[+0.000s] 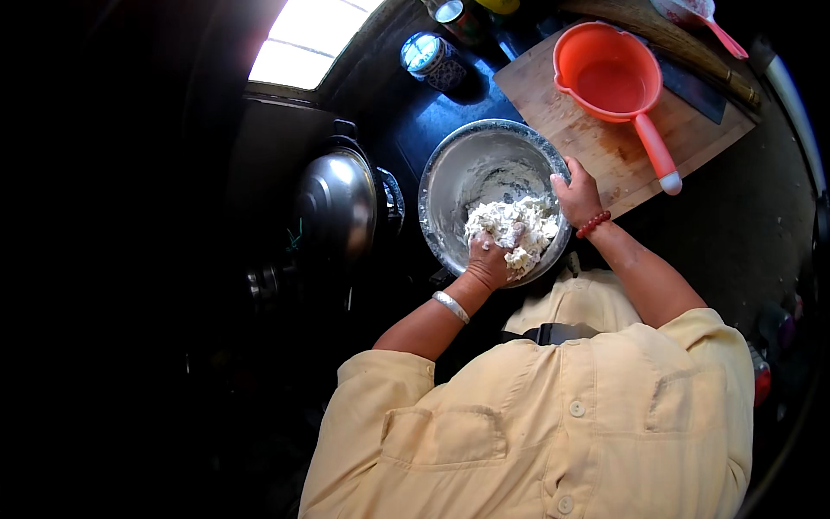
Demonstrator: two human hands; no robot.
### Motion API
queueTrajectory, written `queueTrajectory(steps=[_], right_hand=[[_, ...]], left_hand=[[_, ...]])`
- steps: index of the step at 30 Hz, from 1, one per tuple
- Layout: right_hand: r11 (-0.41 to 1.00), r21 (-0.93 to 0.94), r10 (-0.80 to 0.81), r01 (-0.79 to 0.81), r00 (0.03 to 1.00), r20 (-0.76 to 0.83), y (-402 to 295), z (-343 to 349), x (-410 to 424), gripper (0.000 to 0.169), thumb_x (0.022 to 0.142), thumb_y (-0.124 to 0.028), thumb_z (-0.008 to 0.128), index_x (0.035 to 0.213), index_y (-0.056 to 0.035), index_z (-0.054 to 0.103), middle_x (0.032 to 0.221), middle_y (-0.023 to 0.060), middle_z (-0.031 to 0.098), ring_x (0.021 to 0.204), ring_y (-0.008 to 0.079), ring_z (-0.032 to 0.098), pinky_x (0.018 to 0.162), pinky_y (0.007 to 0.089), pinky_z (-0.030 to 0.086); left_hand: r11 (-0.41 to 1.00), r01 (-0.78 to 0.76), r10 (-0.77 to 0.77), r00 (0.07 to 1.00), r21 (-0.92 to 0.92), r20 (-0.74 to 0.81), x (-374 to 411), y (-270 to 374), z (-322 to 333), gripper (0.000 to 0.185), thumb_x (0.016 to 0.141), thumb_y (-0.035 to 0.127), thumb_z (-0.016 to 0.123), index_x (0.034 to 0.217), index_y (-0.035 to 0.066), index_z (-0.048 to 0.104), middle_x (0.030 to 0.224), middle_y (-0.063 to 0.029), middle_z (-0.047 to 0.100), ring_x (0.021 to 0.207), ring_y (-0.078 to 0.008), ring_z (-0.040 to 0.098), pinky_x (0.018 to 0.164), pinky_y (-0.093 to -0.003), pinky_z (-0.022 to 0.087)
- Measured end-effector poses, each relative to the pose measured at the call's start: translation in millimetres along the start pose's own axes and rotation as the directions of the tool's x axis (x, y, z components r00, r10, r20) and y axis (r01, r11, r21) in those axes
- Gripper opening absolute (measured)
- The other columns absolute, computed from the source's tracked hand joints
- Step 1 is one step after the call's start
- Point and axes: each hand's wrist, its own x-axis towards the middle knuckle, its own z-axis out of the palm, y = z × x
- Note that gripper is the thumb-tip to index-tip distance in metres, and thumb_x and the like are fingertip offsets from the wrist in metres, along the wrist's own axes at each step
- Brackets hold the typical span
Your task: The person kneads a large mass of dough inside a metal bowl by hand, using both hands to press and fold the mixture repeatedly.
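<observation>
A metal bowl (pixel 447 188) stands before me, its inner wall smeared with flour. White, shaggy dough (pixel 509 217) lies in the near right part of it. My left hand (pixel 491 258), below a silver bangle, is pushed into this dough; its fingers are partly buried. With my right hand (pixel 578 194) I grip the bowl's right rim, the thumb over the edge and the other fingers mostly hidden outside. A red bead bracelet is on that wrist.
Right of the bowl, a red plastic dipper (pixel 609 71) rests on a wooden cutting board (pixel 538 84), near a cleaver's dark blade (pixel 694 91). A blue-and-white patterned jar (pixel 436 61) stands behind the bowl. To the left is a pot with a domed metal lid (pixel 337 201).
</observation>
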Motion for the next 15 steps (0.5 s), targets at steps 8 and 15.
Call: queueTrajectory(steps=[8, 15], right_hand=[[0.997, 0.052, 0.059, -0.065, 0.993, 0.105, -8.1, -5.7, 0.4, 0.03, 0.073, -0.007, 0.051, 0.101, 0.0031, 0.045, 0.085, 0.0179, 0.057, 0.078, 0.0258, 0.057, 0.07, 0.0306, 0.044], [0.997, 0.052, 0.047, -0.052, 0.995, 0.091, -1.8, -4.0, 1.3, 0.036, 0.072, -0.01, 0.053, 0.106, 0.0002, 0.043, 0.082, 0.023, 0.056, 0.078, 0.0358, 0.055, 0.067, 0.0383, 0.045]], left_hand=[[0.977, 0.055, -0.099, 0.974, 0.208, 0.205, 29.5, -34.0, 49.1, 0.075, 0.053, 0.048, 0.06, 0.122, 0.029, 0.036, 0.127, -0.0061, 0.03, 0.108, -0.0363, 0.03, 0.086, -0.0492, 0.026], [0.966, 0.089, -0.166, 0.933, 0.241, 0.318, 82.5, -34.6, 43.2, 0.054, 0.063, 0.039, 0.053, 0.113, 0.019, 0.045, 0.12, -0.0104, 0.038, 0.108, -0.0334, 0.035, 0.085, -0.0479, 0.029]])
